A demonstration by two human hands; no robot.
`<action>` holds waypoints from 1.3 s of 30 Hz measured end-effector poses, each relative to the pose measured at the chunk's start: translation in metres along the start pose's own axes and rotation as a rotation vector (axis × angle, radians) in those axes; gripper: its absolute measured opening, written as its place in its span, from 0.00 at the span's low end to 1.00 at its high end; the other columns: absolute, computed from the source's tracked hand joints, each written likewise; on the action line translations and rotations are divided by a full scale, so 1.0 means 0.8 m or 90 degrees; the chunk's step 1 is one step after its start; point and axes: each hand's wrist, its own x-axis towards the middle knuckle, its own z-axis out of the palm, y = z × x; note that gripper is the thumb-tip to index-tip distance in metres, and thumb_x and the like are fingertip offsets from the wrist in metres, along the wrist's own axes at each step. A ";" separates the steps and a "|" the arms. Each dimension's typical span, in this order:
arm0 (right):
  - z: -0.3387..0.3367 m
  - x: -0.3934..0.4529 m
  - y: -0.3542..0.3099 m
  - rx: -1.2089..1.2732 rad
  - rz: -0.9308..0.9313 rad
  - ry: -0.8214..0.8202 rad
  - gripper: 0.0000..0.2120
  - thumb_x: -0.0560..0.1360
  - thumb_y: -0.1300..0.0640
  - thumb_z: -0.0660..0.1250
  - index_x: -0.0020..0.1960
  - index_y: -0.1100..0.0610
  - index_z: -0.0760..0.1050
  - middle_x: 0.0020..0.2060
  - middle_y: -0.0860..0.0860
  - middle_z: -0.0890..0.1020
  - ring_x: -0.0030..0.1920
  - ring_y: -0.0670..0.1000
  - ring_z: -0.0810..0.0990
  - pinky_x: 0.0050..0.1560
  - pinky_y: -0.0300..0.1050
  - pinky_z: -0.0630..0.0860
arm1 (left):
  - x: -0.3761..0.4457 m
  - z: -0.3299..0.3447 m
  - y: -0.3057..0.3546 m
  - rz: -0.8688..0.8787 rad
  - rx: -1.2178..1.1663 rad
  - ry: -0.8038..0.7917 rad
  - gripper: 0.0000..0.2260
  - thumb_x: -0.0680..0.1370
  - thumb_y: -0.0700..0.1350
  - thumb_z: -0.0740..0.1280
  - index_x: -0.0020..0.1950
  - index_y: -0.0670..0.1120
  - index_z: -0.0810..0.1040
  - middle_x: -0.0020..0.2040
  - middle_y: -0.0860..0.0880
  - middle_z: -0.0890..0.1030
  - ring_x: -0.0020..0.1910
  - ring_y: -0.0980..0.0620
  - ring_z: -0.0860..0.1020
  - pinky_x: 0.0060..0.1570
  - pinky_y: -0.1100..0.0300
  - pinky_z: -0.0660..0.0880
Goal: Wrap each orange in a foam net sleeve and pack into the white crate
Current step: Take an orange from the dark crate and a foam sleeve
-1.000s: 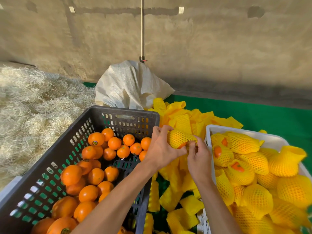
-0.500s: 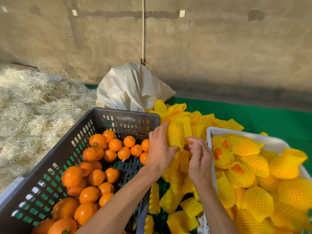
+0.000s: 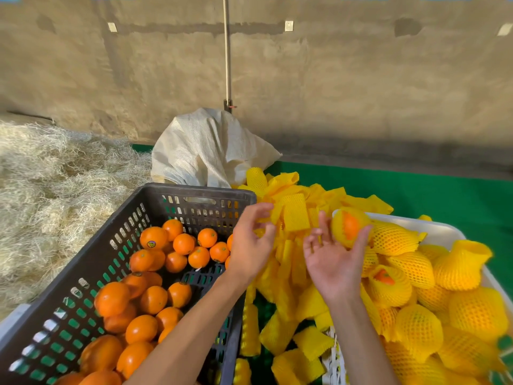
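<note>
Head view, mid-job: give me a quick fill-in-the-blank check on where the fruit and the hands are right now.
1. The bare oranges lie in the ____ crate.
2. The sleeved orange at the white crate rests against the fingers of the ____ hand.
3. The left hand holds ____.

Missing: black; right; nothing

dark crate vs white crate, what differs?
The dark crate holds bare oranges; the white crate holds oranges in yellow foam net sleeves. The dark crate has slotted walls and sits left; the white crate sits right. Both are open-topped.
</note>
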 end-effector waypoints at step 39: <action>-0.089 0.008 0.104 -1.699 0.371 -0.119 0.12 0.80 0.56 0.67 0.62 0.58 0.77 0.60 0.55 0.81 0.59 0.57 0.81 0.49 0.46 0.75 | -0.070 -0.118 -0.182 -0.606 0.888 -0.338 0.18 0.85 0.46 0.59 0.76 0.48 0.66 0.73 0.37 0.64 0.74 0.35 0.61 0.75 0.45 0.59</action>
